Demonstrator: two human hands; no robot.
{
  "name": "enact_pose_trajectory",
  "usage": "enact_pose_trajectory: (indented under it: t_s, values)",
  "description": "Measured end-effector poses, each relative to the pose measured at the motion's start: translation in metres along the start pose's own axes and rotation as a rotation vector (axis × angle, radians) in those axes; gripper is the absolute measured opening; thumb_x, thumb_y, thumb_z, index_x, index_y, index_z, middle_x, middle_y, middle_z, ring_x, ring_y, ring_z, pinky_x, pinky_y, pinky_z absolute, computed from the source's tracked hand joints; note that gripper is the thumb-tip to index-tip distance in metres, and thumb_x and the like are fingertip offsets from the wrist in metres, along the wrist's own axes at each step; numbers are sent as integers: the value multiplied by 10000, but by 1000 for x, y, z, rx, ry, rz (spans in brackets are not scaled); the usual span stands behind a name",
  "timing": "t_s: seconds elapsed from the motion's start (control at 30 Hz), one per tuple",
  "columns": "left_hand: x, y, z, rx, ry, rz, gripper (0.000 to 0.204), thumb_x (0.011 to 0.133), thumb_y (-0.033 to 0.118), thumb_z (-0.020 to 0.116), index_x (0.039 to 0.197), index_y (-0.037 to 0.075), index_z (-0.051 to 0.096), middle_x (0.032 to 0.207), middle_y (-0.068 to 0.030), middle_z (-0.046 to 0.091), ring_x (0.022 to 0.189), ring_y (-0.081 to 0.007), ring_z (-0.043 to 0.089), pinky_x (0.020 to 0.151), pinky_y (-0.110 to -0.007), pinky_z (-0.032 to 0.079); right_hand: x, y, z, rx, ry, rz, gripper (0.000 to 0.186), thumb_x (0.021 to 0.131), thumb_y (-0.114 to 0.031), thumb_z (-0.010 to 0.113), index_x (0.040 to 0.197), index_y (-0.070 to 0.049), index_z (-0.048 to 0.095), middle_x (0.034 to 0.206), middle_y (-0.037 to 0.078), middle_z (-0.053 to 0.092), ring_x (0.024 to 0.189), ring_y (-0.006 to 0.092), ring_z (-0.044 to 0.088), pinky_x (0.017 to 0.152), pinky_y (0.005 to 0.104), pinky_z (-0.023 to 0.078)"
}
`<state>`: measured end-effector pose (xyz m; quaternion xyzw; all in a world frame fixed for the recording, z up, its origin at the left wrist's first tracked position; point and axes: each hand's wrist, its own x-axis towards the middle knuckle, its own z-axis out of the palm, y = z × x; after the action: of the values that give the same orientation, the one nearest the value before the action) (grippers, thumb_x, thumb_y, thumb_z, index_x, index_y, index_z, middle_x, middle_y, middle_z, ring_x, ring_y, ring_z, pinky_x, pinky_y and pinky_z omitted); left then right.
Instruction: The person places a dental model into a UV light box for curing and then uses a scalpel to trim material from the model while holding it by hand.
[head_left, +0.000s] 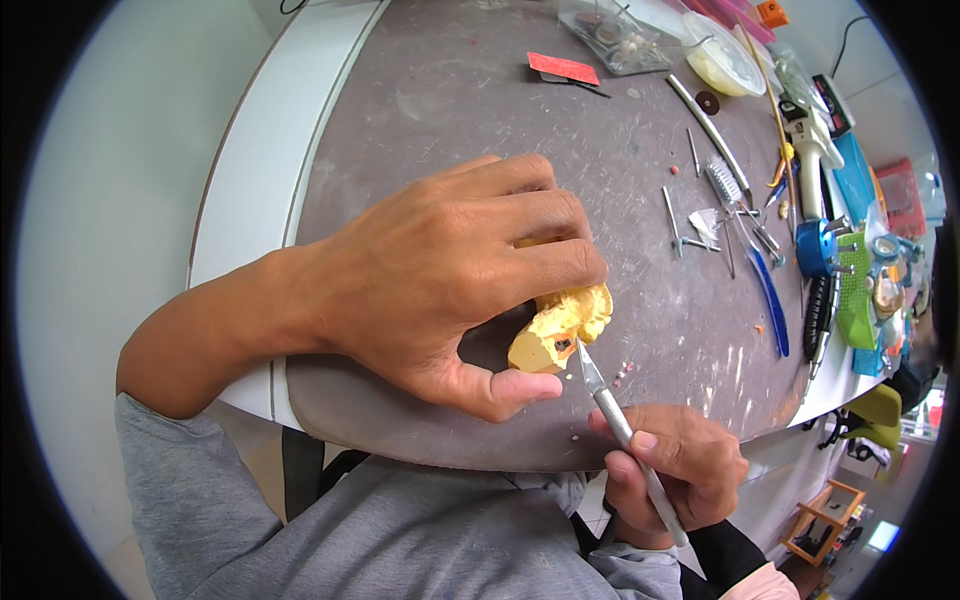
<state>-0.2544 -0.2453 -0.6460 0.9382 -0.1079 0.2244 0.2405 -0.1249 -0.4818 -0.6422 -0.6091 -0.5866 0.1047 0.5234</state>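
Note:
My left hand is closed over a yellow plaster dental model, with the fingers across its far side and the thumb near its near edge. Part of the model is hidden under the fingers. On its near face shows a small dark spot with a reddish-brown rim. In my right hand is a craft knife with a knurled metal handle, held like a pen. Its pointed blade reaches up to the model's near right edge, touching or almost touching it. Small pale and pink crumbs lie beside the blade.
On the brown work mat lie a red card, a blue-handled brush, a silver pen-like tool and several small metal pins. A clear bag and a plastic bowl stand at the back. A green basket is at the right.

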Motion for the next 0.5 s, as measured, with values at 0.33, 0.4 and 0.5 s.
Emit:
enact_pose_trajectory:
  t_s: [0.33,0.4,0.5]
  values:
    - [1,-2,-1,1,-16,11,612,800,533,681,1140,25,678,1044,-128,660,878,-301,587,720,-401,510,0,-3,-5,-6,-33,25,325,744,21,858,982,-35,644,774,162,743,705,280,763,636,360,622]
    - [1,-2,-1,10,-16,16,607,807,532,671,1137,22,679,1043,-132,661,876,-301,591,721,-400,509,3,-3,-5,-42,-58,10,325,742,23,856,979,-35,642,772,162,742,705,280,763,630,358,620]
    - [0,-3,-2,-20,-18,3,598,819,531,659,1131,21,680,1042,-134,662,873,-303,592,720,-399,509,0,0,-3,-13,-8,-12,334,738,28,854,983,-41,638,777,154,743,702,279,762,615,348,613]
